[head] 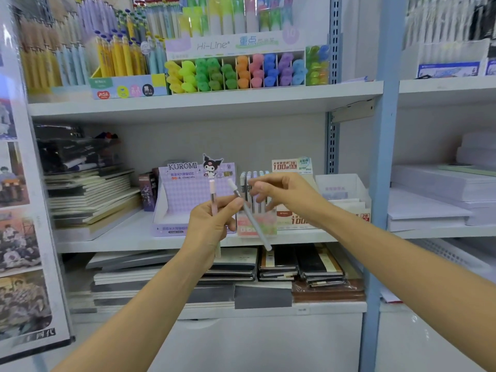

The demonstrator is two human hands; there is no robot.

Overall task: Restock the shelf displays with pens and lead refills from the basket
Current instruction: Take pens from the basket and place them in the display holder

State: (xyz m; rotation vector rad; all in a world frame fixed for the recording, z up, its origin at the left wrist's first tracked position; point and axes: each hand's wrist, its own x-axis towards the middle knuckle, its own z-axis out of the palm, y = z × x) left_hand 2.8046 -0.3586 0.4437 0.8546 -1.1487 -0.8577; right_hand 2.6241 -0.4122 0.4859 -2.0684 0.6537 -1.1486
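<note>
Two pens are gripped in the left hand [212, 222] before the middle shelf [120, 237]: a pink pen [212, 194] is held upright, a pale pen [254, 224] tilted, cap up and leftward. The right hand [279, 191] is stretched out beside them, fingers loosely spread, in front of a small display box [271, 228]. A Kuromi display box [188, 194] is seen behind.

Top shelf [214, 103]: carried a highlighter display [241, 73] and, to its left, boxes of upright pens [126, 87].
Middle shelf [120, 241]: held stacked notebooks [91, 197] at the left, a purple Kuromi box [188, 200], a lead refill display [295, 221] and a white carton [341, 183].
Bottom shelf [268, 310]: bore piles of dark notebooks [308, 269].
Right-hand shelf [429, 232]: held white paper stacks [429, 205].
</note>
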